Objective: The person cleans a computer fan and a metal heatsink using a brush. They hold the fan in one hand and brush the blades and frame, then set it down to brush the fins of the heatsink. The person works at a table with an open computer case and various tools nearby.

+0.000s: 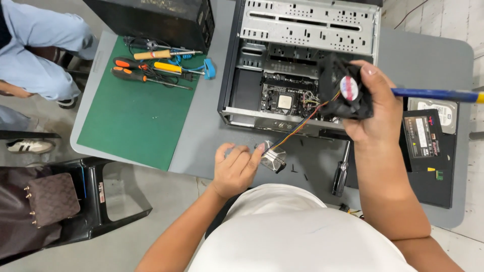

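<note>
**Fan lifted clear of the open case**

Nearest the camera, the left hand [234,168] rests on the grey surface [212,126] at about 6 o'clock, its fingers [250,156] loosely curled and released, the fingertips touching a small clear plastic box [273,157] just beside them. What lies inside the box cannot be made out.

At 2 o'clock the right hand [375,108] holds a black cooling fan [344,94] above the surface, fingers clenched around its frame. Coloured wires [302,124] run from the fan down toward the open computer case [302,60], which lies on its side at 12 o'clock. Inside the case sit a motherboard [285,95] and a perforated metal drive cage [307,25].

A black-handled screwdriver [341,174] lies on the surface at 4 o'clock. A power supply [422,136] and a hard drive [443,108] lie at 3 o'clock. At 10 o'clock a green mat [131,121] carries several screwdrivers [146,70].
</note>
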